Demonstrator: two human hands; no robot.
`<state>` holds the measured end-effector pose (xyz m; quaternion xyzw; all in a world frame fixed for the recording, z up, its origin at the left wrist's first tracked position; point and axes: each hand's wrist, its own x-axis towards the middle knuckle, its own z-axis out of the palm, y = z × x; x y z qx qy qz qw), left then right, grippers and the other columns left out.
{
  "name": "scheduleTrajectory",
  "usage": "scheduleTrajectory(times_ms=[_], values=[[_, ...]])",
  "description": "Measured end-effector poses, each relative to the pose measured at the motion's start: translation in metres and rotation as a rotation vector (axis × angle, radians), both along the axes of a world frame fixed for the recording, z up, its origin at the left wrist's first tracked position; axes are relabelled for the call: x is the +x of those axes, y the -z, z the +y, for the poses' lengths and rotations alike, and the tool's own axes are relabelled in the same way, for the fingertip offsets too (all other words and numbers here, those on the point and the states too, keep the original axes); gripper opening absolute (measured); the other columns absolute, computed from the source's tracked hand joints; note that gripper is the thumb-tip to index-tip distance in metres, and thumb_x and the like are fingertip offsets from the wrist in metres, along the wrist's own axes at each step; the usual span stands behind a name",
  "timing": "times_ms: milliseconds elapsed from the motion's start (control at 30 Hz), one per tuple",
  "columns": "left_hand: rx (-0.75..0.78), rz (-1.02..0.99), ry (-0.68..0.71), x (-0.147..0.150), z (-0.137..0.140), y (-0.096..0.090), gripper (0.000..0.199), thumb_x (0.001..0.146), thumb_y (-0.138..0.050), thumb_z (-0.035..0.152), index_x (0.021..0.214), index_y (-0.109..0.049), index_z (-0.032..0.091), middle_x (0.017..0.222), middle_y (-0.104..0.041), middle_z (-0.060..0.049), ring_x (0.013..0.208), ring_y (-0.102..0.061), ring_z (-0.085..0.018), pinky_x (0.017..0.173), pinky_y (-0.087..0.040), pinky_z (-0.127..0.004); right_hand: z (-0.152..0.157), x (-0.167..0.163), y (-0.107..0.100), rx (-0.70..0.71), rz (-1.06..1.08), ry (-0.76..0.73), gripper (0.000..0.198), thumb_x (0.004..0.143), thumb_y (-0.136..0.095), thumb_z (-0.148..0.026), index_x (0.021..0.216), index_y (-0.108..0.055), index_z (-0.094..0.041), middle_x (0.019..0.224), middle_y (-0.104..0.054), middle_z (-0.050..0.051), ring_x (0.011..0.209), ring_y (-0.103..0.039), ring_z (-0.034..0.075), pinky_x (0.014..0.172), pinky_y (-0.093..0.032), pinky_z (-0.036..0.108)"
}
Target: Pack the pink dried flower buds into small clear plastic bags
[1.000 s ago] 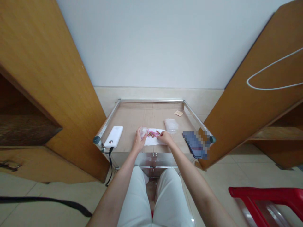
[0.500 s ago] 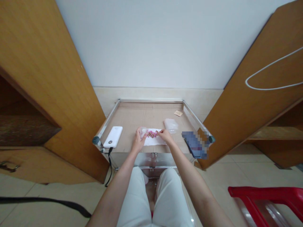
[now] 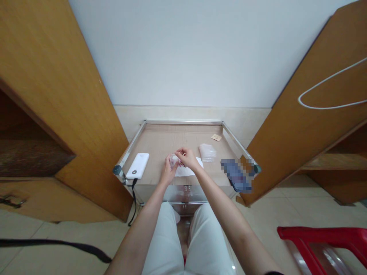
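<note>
My left hand (image 3: 168, 172) is closed around a small clear plastic bag (image 3: 172, 159) above the left end of a white sheet of paper (image 3: 187, 171). My right hand (image 3: 187, 157) is at the bag's upper right, thumb and fingers pinched together. Whatever it pinches is too small to make out. Small pink and brownish pieces (image 3: 181, 163) lie on the paper, mostly covered by my right hand. To the right of the paper rests a stack of clear plastic bags (image 3: 207, 152).
The metal-railed table (image 3: 160, 135) stands against a white wall between wooden cabinets. On it are a white power bank (image 3: 138, 165) with a black cable, a small tan card (image 3: 216, 137) and a blurred dark blue item (image 3: 236, 175). A red stool (image 3: 329, 233) is at lower right.
My right hand has moved left from the right side of the pink pieces to the bag in my left hand, and now covers most of the pieces. My left hand has stayed in place.
</note>
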<state>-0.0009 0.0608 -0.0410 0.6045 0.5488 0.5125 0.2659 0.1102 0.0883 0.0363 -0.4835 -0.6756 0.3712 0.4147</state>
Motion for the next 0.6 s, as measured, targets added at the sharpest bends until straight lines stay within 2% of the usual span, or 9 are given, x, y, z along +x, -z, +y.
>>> scheduleTrajectory(times_ms=[200,400,500,600], values=[[0.031,-0.075,-0.007,0.0,0.002,0.001,0.051,0.074,-0.046,0.044,0.116,-0.033,0.019,0.113,-0.048,-0.011,0.104,-0.047,-0.019,0.089,-0.035,-0.034,-0.003,0.01,0.016,0.033,-0.05,0.01,0.021,0.068,-0.055,-0.033,0.077,-0.051,-0.015,0.062,-0.056,-0.002,0.045,-0.05,0.007,0.047,-0.039,0.02],[0.067,-0.163,-0.06,0.001,0.007,-0.006,0.049,0.07,-0.055,0.033,0.112,-0.034,0.019,0.107,-0.05,-0.009,0.1,-0.049,-0.018,0.085,-0.037,-0.031,-0.005,0.011,0.026,0.013,-0.018,-0.075,0.022,0.064,-0.061,-0.031,0.076,-0.055,-0.015,0.075,-0.061,0.004,0.06,-0.056,0.01,0.056,-0.043,0.022],[0.094,-0.168,-0.079,0.003,0.008,-0.015,0.053,0.063,-0.061,0.028,0.11,-0.036,0.02,0.101,-0.052,-0.007,0.095,-0.051,-0.017,0.082,-0.039,-0.03,-0.005,0.008,0.023,-0.031,0.105,-0.092,0.021,0.066,-0.058,-0.034,0.076,-0.057,-0.015,0.065,-0.061,0.002,0.051,-0.053,0.009,0.048,-0.041,0.021],[0.107,-0.236,-0.041,0.007,0.008,-0.027,0.061,0.057,-0.066,0.027,0.109,-0.035,0.021,0.092,-0.054,-0.004,0.087,-0.053,-0.016,0.076,-0.042,-0.028,-0.004,0.008,0.018,-0.09,0.227,-0.089,0.025,0.069,-0.053,-0.038,0.075,-0.057,-0.014,0.052,-0.055,-0.001,0.038,-0.046,0.007,0.039,-0.036,0.019]])
